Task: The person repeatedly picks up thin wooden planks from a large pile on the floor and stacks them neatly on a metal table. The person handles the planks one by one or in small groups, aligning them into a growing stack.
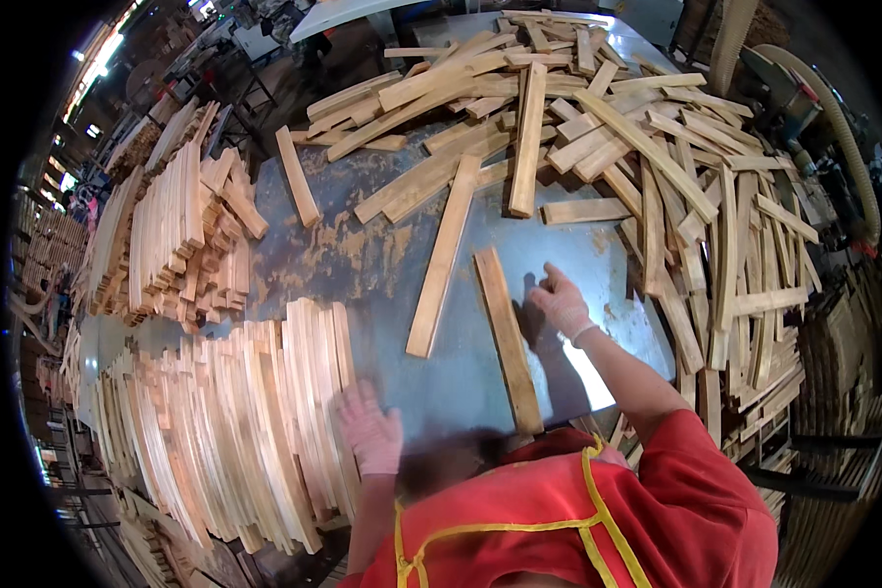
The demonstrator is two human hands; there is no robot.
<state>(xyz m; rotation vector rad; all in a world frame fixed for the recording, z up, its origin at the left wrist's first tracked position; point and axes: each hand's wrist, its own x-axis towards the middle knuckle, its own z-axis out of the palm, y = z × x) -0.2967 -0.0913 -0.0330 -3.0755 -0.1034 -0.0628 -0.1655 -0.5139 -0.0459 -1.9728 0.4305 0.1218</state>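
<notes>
My left hand point(367, 429), in a pale glove, lies against the near right end of a long row of wooden slats point(255, 421) stood on edge. Its fingers are stretched and slightly blurred, with the thumb apart. Over the metal table point(382, 284) my right hand point(561, 304), also gloved, holds nothing; its index finger points away from me and the others look partly bent. Just left of it a single wooden slat point(508, 338) lies lengthwise, one end close to my red apron point(529, 500). Another slat point(445, 255) rests at a slant between my hands, farther off.
A loose heap of wooden slats point(647, 127) covers the table's far and right sides. Stacked slats point(181, 216) stand at the left, beyond the row. Sawdust point(348, 245) is scattered on the tabletop. A ribbed hose point(848, 147) hangs at the far right.
</notes>
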